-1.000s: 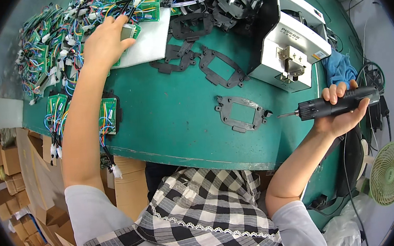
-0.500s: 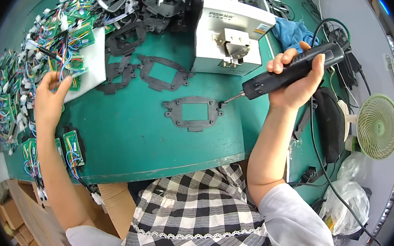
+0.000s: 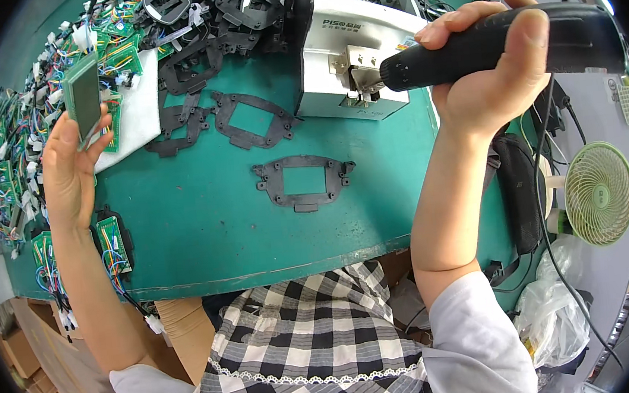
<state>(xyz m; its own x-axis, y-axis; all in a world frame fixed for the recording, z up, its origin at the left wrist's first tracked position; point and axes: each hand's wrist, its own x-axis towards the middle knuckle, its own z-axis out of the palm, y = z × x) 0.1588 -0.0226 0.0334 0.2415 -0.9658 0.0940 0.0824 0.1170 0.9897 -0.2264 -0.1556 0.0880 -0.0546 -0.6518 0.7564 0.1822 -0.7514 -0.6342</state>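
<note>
My left hand (image 3: pixel 69 169) holds up a circuit board with a dark screen (image 3: pixel 84 97), tilted on edge beside the wire pile. Gripped in my right hand (image 3: pixel 488 88) is a black electric screwdriver (image 3: pixel 510 43). Its nose is at the metal outlet (image 3: pixel 365 68) of a white screw feeder (image 3: pixel 349 32); the bit tip cannot be made out there. On the green table in front of me lies a black plastic frame (image 3: pixel 274 183) with a rectangular window. Two more black frames (image 3: pixel 229 121) lie behind it, to the left.
Wired green boards (image 3: pixel 9 171) are heaped at the left, partly beside a white foam sheet (image 3: pixel 144 114). Black plastic parts (image 3: pixel 253 7) pile up at the back. Two boards (image 3: pixel 114 244) sit by my left forearm. A green fan (image 3: pixel 600 194) and the screwdriver's cable (image 3: pixel 545 229) are at the right.
My left hand has lifted a screen board from the pile. My right hand has moved the screwdriver from the near frame's right corner up to the screw feeder.
</note>
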